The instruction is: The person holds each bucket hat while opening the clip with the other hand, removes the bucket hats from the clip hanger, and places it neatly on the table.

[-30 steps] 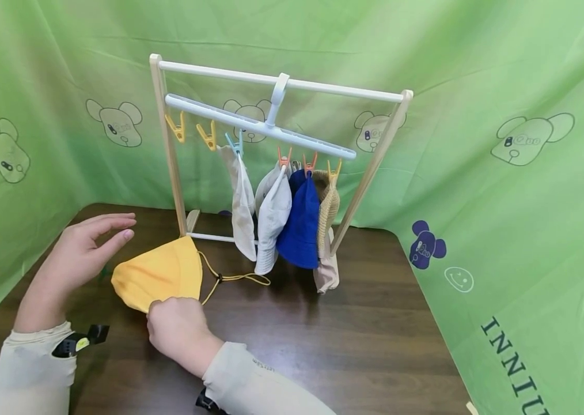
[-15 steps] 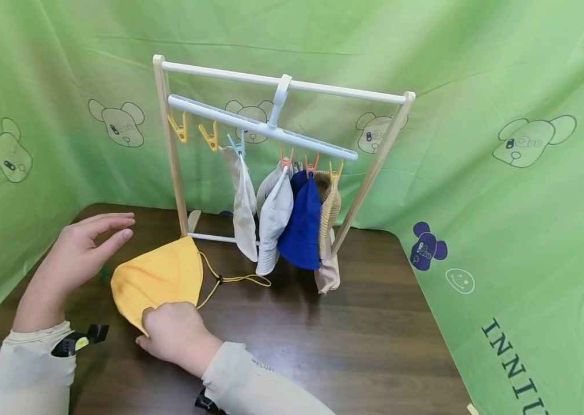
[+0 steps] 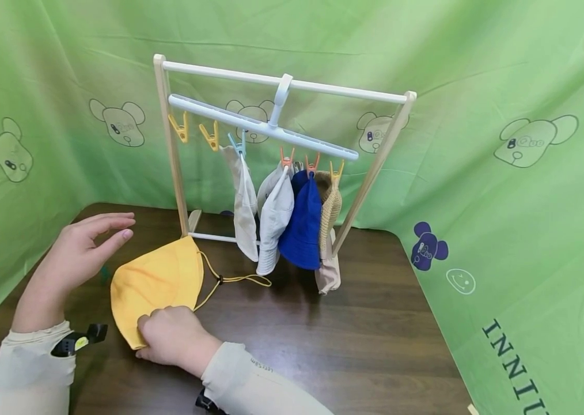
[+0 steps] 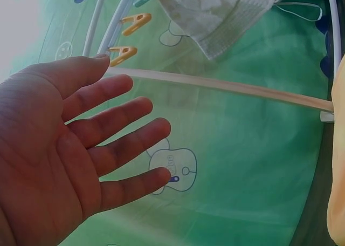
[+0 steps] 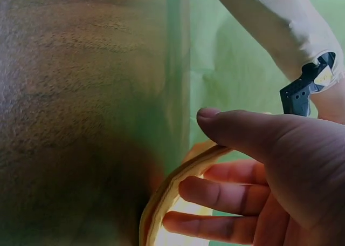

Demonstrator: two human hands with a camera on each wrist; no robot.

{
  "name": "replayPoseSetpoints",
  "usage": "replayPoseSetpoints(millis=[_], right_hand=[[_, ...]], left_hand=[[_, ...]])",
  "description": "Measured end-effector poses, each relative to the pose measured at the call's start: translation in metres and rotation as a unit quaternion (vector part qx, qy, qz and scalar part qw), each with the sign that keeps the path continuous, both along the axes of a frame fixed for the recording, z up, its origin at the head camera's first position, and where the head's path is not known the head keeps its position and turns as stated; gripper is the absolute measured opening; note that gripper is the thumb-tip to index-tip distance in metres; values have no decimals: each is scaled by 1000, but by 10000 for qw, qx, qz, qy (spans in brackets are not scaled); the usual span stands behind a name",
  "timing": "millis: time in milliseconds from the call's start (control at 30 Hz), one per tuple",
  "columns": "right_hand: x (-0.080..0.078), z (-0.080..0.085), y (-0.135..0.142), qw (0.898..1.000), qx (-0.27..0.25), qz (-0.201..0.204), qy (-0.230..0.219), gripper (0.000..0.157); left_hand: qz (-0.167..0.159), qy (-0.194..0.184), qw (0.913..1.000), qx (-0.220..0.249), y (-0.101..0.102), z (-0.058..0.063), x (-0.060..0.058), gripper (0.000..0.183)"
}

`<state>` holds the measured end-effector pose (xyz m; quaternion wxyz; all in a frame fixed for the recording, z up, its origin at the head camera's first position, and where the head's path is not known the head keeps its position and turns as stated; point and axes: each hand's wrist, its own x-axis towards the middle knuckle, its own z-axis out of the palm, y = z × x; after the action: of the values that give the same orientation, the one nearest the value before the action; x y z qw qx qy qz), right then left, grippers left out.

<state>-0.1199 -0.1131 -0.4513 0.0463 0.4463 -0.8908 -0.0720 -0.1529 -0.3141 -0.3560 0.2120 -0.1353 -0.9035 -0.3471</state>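
Note:
A yellow bucket hat point(image 3: 154, 279) with a thin chin cord point(image 3: 219, 279) lies folded on the dark wooden table. My right hand point(image 3: 177, 340) pinches its near edge; the right wrist view shows the hat's rim point(image 5: 178, 184) between the thumb and the fingers. To the left of the hat, my left hand point(image 3: 76, 248) is raised with its fingers spread and holds nothing, its palm point(image 4: 48, 165) bare in the left wrist view.
A wooden rack point(image 3: 170, 150) carries a pale blue clip hanger point(image 3: 261, 125). A white hat point(image 3: 276, 222), a blue hat point(image 3: 302, 225) and a straw-coloured hat point(image 3: 330, 210) hang among others from clips. Two yellow clips point(image 3: 210, 136) at its left hold nothing. Green cloth point(image 3: 478, 69) surrounds the table.
My right hand has shifted slightly down and left along the hat, drawing its near edge toward me so the hat spreads wider. The left hand has stayed in place.

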Motion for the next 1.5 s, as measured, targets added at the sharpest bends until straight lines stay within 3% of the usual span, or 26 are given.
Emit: replayPoseSetpoints(millis=[367, 567, 767, 1067, 1500], right_hand=[[6, -3, 1, 9978, 322, 314, 497, 34], [4, -2, 4, 9972, 509, 414, 359, 33], [2, 2, 9, 9960, 631, 601, 193, 20], [-4, 7, 16, 9963, 638, 578, 6, 14], [-6, 30, 41, 9974, 211, 626, 299, 18]], left_hand=[[-12, -174, 9998, -132, 1, 1, -1, 30], [19, -213, 9996, -199, 0, 0, 1, 32], [-6, -174, 9997, -175, -1, -2, 0, 31], [45, -294, 9993, -238, 0, -1, -1, 32], [-23, -287, 9993, -243, 3, -4, -2, 31]])
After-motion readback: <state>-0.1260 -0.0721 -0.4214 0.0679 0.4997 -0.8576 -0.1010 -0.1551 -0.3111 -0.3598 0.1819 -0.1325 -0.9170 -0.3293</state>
